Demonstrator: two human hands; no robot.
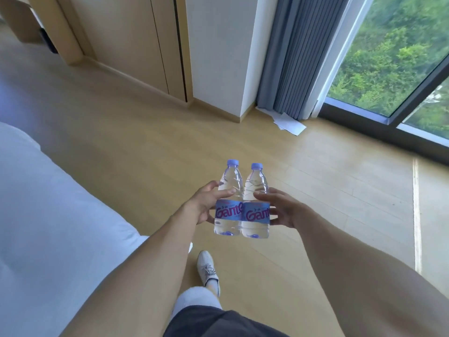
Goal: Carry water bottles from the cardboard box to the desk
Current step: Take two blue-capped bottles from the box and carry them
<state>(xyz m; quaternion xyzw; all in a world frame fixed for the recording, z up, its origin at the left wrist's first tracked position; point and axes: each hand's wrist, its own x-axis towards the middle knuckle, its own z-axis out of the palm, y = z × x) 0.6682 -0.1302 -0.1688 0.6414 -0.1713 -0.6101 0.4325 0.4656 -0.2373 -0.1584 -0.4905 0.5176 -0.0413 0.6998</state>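
Two clear water bottles with blue caps and blue labels are held upright side by side above the wooden floor. My left hand (204, 203) grips the left bottle (229, 198) from its left side, thumb across the front. The right bottle (256, 203) is held by my right hand (279, 210), which wraps round it from the right. The two bottles touch each other. No cardboard box is in view. A light wooden piece of furniture (17, 18) shows at the top left corner; whether it is the desk I cannot tell.
A white bed (48, 203) fills the left side. Wooden wardrobe doors (136, 40) and a white wall stand ahead, with a grey curtain (296, 57) and a large window (388, 57) to the right. White papers (289, 124) lie on the floor by the curtain. My white shoe (206, 268) is below the bottles.
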